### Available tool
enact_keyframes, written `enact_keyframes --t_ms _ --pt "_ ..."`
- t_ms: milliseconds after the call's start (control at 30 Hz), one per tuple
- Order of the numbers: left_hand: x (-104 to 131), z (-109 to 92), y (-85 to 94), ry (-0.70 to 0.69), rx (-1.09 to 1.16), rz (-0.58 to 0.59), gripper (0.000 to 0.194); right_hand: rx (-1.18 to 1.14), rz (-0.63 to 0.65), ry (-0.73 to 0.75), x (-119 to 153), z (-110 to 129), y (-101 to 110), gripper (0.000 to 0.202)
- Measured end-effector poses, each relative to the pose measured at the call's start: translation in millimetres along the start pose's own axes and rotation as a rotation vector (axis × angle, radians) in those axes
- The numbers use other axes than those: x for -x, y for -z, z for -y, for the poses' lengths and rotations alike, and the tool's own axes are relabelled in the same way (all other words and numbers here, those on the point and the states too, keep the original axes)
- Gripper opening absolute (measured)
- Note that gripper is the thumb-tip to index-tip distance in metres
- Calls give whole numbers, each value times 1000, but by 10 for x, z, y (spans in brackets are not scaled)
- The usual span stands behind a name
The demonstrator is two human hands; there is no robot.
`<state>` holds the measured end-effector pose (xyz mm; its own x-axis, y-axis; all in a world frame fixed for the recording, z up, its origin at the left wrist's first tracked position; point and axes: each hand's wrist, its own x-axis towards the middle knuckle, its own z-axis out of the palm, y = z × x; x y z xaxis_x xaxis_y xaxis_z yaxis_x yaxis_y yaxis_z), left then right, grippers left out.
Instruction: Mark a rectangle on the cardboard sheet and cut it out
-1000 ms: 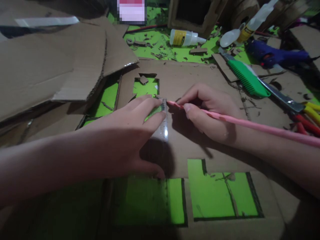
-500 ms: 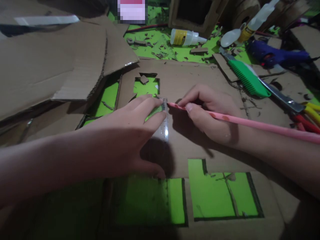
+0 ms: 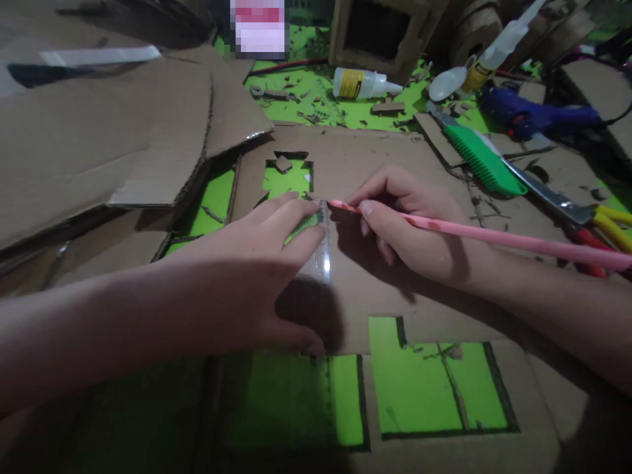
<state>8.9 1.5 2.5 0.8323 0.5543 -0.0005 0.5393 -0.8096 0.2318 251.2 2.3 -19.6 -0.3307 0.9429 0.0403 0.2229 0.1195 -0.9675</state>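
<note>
The green worktop (image 3: pixel 415 395) carried cardboard (image 3: pixel 365 289); on it my spread left hand (image 3: pixel 257 260) held a clear ruler (image 3: pixel 325 253), my right hand (image 3: pixel 419 243) pinching a pink pencil (image 3: pixel 494 236) alongside (I feared sideways pressure skewing the ruler).

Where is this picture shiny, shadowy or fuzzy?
In the head view, glare whitens a spot on the clear ruler; head view again, shadows by the left hand and right hand darken the cardboard sheet; head view, lower left, it's too murky to see much; head view, top, a blocky patch hides what's there.
</note>
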Motion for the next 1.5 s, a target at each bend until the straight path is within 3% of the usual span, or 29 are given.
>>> enact_keyframes --t_ms 67,167,333,467,567,633,700,800,933,1300,1500 --pt "9 18 -2 11 18 12 110 -96 12 -38 -33 1 33 20" --pt "26 73 -10 -8 37 10 109 -237 -126 -24 -79 3 88 23" --pt "10 173 -13 -41 -34 37 103 -126 -316 134 -100 43 195 27" --pt "-66 165 -20 13 -37 89 98 132 -195 240 -44 128 331 32" --pt "-100 131 -38 10 -57 69 101 452 29 324 54 171 457 21" --pt "-82 113 -61 16 -53 57 98 679 205 405 136 167 535 30" --pt "-34 103 -99 18 -51 42 95 856 293 479 220 136 596 34" --pt "56 94 -181 -5 -76 -35 89 971 247 539 333 67 647 27" --pt "109 76 -251 -17 -96 -83 82 918 158 553 440 13 641 29" --pt "92 -1 -40 -8 -82 1 76 921 271 569 504 54 648 28" --pt "145 -24 -55 -85 -145 -45 69 1019 202 525 506 -71 801 36"
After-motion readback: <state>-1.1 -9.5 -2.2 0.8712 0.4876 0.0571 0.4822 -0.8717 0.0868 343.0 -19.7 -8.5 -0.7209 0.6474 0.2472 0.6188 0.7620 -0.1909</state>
